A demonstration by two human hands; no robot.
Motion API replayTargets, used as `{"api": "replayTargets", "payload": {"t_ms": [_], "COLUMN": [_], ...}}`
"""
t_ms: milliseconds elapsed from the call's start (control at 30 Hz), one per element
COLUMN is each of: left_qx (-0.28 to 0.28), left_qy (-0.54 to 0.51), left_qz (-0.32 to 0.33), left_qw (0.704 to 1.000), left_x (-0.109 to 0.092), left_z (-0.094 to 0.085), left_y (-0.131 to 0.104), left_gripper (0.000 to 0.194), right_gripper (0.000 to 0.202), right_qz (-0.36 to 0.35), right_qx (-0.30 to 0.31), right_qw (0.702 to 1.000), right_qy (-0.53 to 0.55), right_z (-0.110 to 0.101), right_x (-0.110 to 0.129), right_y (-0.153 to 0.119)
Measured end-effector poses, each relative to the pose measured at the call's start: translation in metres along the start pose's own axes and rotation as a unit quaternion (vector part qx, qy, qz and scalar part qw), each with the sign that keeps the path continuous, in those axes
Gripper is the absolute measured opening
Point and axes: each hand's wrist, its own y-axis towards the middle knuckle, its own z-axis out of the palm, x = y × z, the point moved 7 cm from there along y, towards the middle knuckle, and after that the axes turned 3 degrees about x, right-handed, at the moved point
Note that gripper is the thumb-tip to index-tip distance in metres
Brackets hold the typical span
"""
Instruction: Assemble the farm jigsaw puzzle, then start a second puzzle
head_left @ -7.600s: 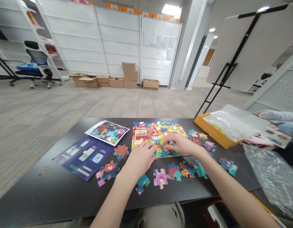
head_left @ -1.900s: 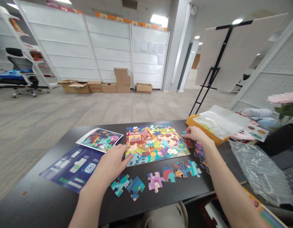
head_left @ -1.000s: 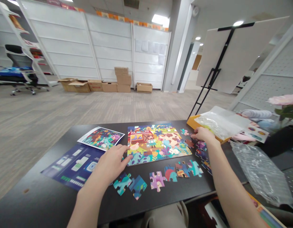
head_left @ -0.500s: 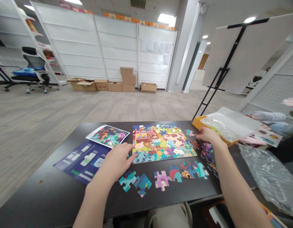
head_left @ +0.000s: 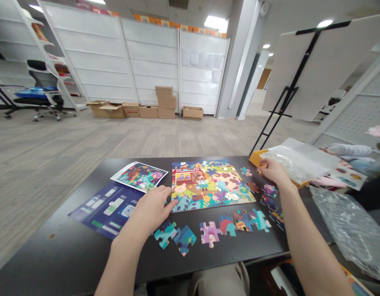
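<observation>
My left hand (head_left: 155, 205) lies with its fingers loosely spread, fingertips at the left edge of a farm-picture jigsaw puzzle (head_left: 208, 185) with a red barn and a spotted cow. Beyond the puzzle's right side, my right hand (head_left: 271, 170) pinches a small puzzle piece, mostly covered by the fingers, close to the yellow box (head_left: 255, 158). Loose pieces lie along the near side, among them a purple piece (head_left: 210, 234), a teal piece (head_left: 260, 220) and a dark blue piece (head_left: 185, 239). A brown piece (head_left: 253, 187) and several dark pieces (head_left: 268, 201) lie below my right hand.
A picture sheet (head_left: 140, 176) and a dark blue leaflet (head_left: 100, 209) lie left of the puzzle on the black table (head_left: 66, 246). Clear plastic wrap (head_left: 350, 230) covers the right side. Past the table are cardboard boxes (head_left: 166, 102) and an easel (head_left: 279, 111).
My right hand has risen slightly and moved away from me toward the yellow box, with a piece between its fingers. My left hand stays in place.
</observation>
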Motion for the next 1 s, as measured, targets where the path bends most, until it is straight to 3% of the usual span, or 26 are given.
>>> {"api": "replayTargets", "payload": {"t_ms": [100, 200, 267, 433, 633, 867, 1000], "left_qx": [0.003, 0.004, 0.006, 0.010, 0.014, 0.002, -0.005], "left_qy": [-0.001, 0.001, 0.002, 0.006, 0.006, 0.002, -0.008], "left_qz": [-0.004, -0.006, -0.007, -0.003, 0.001, 0.009, 0.015], "left_qw": [1.000, 1.000, 1.000, 1.000, 1.000, 1.000, 1.000], "left_x": [-0.001, -0.001, -0.001, 0.000, 0.003, 0.002, -0.001], "left_z": [0.000, -0.001, 0.000, 0.001, 0.004, 0.001, -0.001], "left_y": [-0.001, -0.001, -0.001, 0.001, 0.002, 0.004, 0.006], "left_gripper": [0.034, 0.034, 0.034, 0.035, 0.035, 0.036, 0.038], "right_gripper": [0.034, 0.032, 0.029, 0.028, 0.027, 0.030, 0.026], "right_qz": [-0.032, -0.053, -0.061, -0.081, -0.036, -0.042, -0.059], "right_qx": [-0.022, 0.018, 0.039, 0.056, 0.076, 0.045, 0.080], "right_qw": [0.991, 0.971, 0.966, 0.984, 0.996, 0.998, 0.993], "right_qy": [0.127, 0.234, 0.247, 0.148, -0.012, -0.018, -0.059], "right_z": [-0.007, -0.004, -0.003, 0.001, 0.013, 0.006, -0.002], "right_x": [0.009, 0.016, 0.019, 0.017, 0.001, 0.005, -0.002], "right_y": [-0.001, -0.003, -0.004, -0.002, 0.000, -0.002, -0.018]}}
